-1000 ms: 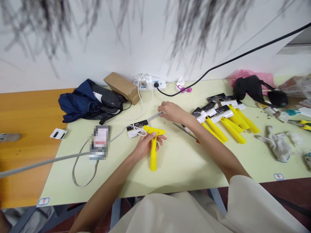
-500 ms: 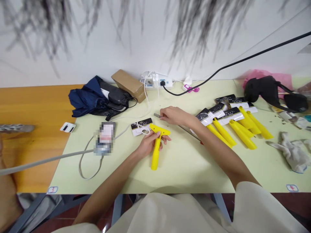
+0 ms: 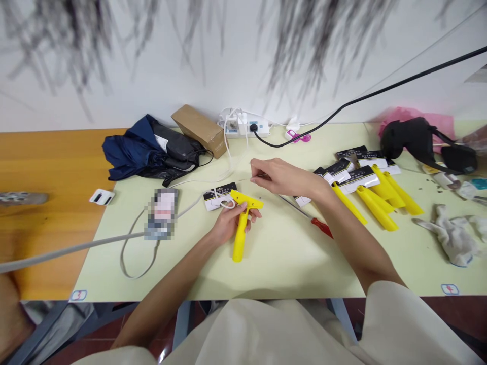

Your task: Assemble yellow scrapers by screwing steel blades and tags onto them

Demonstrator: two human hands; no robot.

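My left hand [image 3: 227, 223] is closed round the neck of a yellow T-shaped scraper [image 3: 239, 238], with its thumb at the crosspiece. Two small dark holes or screws show in the scraper's head. Just above and to the right, my right hand [image 3: 274, 175] pinches a thin metal blade [image 3: 245, 179], seen almost edge-on and mostly hidden by the fingers. A screwdriver [image 3: 321, 226] with a red handle lies under my right forearm. Left of the scraper's head is a black and white packaging card [image 3: 217, 196] with a white cable across it.
Several yellow handles [image 3: 375, 213] with packaging cards lie to the right, near a white glove [image 3: 452, 235]. A phone [image 3: 162, 213] with a cable is at left. Behind stand a cardboard box [image 3: 201, 131], a dark blue bag [image 3: 131, 147] and a power strip [image 3: 243, 126].
My right hand has shifted right and slightly up, turning the metal blade from flat to nearly edge-on. The screwdriver's red handle shows more now. My left hand keeps its hold on the scraper.
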